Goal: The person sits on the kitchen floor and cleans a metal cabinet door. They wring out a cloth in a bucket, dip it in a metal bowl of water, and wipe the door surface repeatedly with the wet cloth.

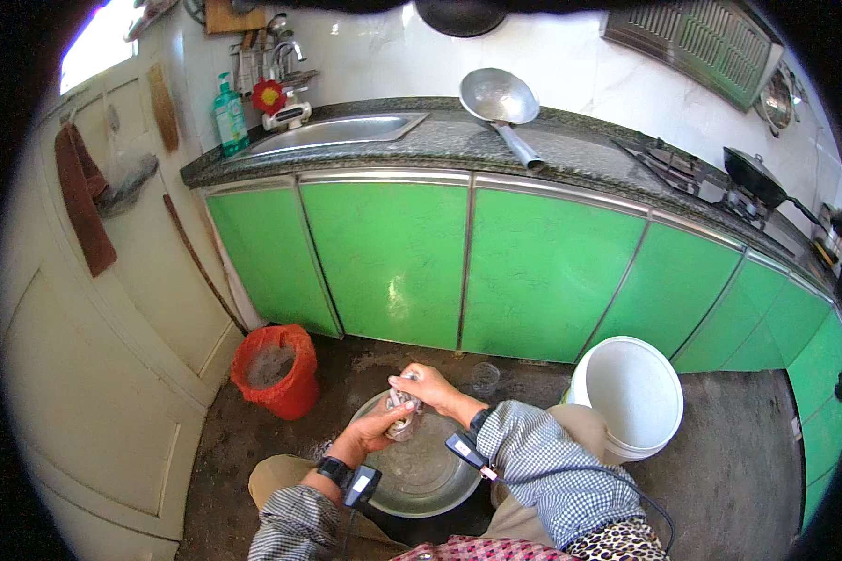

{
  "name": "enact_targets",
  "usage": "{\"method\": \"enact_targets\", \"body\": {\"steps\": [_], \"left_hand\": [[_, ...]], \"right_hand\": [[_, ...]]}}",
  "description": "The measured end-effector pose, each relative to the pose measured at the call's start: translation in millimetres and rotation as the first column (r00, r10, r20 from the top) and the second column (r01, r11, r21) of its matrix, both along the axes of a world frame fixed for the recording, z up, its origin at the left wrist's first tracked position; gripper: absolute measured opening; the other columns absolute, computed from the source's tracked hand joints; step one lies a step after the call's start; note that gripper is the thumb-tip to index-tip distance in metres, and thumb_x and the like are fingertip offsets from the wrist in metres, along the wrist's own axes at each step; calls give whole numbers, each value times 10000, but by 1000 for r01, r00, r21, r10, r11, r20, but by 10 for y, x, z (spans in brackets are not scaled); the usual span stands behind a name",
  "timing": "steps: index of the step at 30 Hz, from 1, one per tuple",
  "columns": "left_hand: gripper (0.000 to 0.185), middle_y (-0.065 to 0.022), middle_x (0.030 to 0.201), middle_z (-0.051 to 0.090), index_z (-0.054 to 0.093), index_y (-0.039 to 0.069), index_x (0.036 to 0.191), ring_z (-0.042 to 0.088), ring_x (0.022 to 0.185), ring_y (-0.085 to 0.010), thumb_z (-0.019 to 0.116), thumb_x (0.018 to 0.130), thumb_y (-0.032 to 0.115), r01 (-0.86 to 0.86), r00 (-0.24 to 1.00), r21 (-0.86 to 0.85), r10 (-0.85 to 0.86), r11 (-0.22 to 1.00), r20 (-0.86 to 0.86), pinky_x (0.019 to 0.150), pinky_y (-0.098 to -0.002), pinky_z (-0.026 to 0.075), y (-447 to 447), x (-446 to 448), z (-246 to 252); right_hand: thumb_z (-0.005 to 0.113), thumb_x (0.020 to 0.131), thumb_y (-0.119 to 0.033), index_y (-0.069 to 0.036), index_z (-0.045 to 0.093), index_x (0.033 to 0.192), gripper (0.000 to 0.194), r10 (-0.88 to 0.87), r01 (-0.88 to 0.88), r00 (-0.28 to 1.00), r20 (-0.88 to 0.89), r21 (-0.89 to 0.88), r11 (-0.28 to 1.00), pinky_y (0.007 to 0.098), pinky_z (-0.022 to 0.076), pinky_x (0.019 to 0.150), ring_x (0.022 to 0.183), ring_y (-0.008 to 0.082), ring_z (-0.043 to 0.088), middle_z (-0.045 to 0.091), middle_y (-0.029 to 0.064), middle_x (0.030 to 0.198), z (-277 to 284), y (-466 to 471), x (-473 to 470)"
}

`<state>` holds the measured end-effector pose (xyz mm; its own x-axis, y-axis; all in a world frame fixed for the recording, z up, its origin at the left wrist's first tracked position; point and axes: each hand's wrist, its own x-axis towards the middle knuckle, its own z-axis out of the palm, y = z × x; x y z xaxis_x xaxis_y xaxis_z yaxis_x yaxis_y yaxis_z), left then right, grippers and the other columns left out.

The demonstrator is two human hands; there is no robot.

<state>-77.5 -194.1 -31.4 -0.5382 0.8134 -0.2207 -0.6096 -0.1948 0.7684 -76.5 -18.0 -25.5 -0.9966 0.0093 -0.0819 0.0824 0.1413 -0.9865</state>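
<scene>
Both hands are together above a wide metal basin (428,484) on the floor between my knees. My left hand (375,429) grips a small clear container (403,424) with pale pieces inside; its exact kind is hard to tell. At the container's upper end, my right hand (424,389) has its fingers closed around it and hides that part. The basin's bottom looks wet or dull, with nothing distinct lying in it. Each wrist wears a dark band with a small black device and cable.
A red bin with a red liner (277,372) stands left, a white plastic bucket (628,400) right. Near the green cabinets (393,259) lies a clear round cup or lid (485,379). A metal ladle-like pan (502,98) rests on the counter, its handle (519,147) overhanging the edge.
</scene>
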Motion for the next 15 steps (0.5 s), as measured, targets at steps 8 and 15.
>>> {"method": "enact_targets", "body": {"steps": [8,15], "left_hand": [[462,-25,1006,655,617,54,1123,614,881,-154,858,763,214,35,939,-218,-107,975,-328,750,-313,502,74,-114,277],[327,-178,956,712,671,24,1016,695,876,-297,713,779,246,-409,589,-642,-350,648,-728,751,-392,531,220,-102,132]], "right_hand": [[713,899,-291,-27,616,854,285,-122,114,992,-30,-206,972,321,493,618,702,127,571,632,52,779,94,-166,-175],[642,892,-280,5,639,895,285,-245,226,961,126,149,963,402,495,679,744,225,627,670,146,803,-335,-227,-287]]}}
